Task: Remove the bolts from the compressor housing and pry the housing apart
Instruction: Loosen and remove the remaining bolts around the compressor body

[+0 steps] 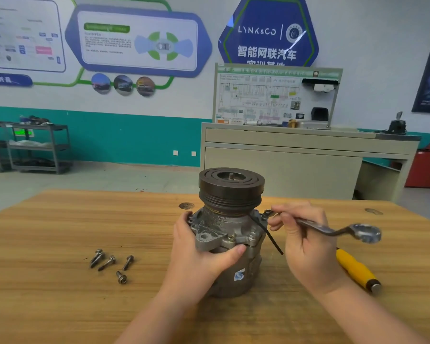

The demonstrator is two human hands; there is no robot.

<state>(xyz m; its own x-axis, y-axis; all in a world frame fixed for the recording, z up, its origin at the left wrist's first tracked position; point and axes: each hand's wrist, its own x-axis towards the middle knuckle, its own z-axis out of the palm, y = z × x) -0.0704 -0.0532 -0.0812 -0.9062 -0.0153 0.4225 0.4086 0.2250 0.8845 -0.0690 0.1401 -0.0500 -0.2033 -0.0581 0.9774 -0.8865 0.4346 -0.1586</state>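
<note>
A grey compressor stands upright on the wooden table, its dark pulley on top. My left hand grips the housing from the left, thumb across its front. My right hand holds a double-ended ring wrench; the wrench's small end sits on a bolt at the housing's right flange. Several removed bolts lie loose on the table to the left. A black strap hangs down the compressor's right side.
A yellow-handled screwdriver lies on the table behind my right wrist. Beyond the table stand a beige bench with a display board, a red cabinet at the right and grey shelf carts at the left.
</note>
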